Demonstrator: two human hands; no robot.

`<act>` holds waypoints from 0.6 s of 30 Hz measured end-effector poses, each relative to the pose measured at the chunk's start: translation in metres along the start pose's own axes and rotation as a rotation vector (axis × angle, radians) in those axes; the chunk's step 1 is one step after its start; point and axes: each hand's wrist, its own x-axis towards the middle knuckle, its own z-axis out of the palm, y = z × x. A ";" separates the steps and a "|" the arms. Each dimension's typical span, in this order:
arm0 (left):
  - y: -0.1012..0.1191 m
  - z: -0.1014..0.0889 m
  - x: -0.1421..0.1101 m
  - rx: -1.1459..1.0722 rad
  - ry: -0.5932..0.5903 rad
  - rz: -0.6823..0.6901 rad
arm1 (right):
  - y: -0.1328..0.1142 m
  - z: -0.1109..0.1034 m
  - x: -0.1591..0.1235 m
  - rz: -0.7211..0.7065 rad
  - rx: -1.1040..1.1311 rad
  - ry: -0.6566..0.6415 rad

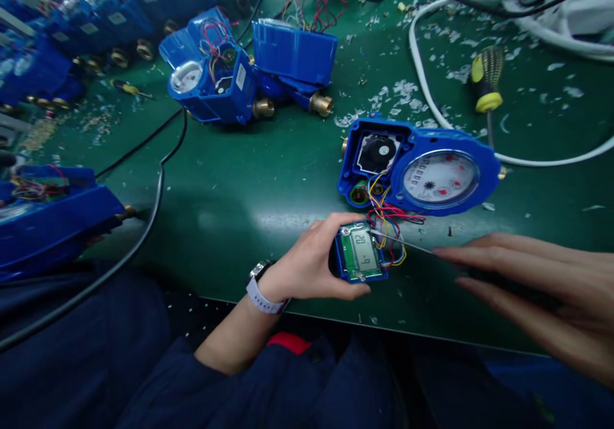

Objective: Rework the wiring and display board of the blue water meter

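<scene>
My left hand (311,263), with a watch on its wrist, grips a small blue-framed LCD module (362,253). The display shows characters, and green circuit board surrounds it. My right hand (537,288) pinches a thin metal-tipped tool (407,243), possibly tweezers; its rear part is mostly hidden by the fingers. The tip reaches the upper right edge of the module. Red, yellow, blue and white wires (384,208) run from the module to an open blue water meter (448,176) just beyond it. A round dial with red pointers shows on the meter.
Two more open blue meters (295,52) stand farther back, with others crowded at the upper left and one at the left edge. A yellow-black screwdriver (488,80) lies at right near a white cable (422,64). A black cable (156,205) crosses the left. White scraps litter the green table.
</scene>
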 end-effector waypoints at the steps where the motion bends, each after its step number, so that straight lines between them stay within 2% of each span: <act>1: 0.000 0.001 0.000 0.037 0.006 0.009 | 0.001 0.000 0.000 -0.029 -0.001 0.006; 4: 0.000 0.002 -0.001 0.175 -0.006 0.023 | 0.001 0.000 0.003 -0.094 -0.087 0.040; 8: 0.003 0.002 -0.004 0.335 -0.101 0.029 | 0.001 -0.001 0.013 -0.187 -0.160 0.081; 12: 0.003 0.005 -0.007 0.360 -0.158 0.069 | 0.002 -0.001 0.019 -0.283 -0.154 0.103; 18: 0.003 0.009 -0.008 0.400 -0.162 0.084 | 0.003 -0.001 0.013 -0.289 -0.121 0.100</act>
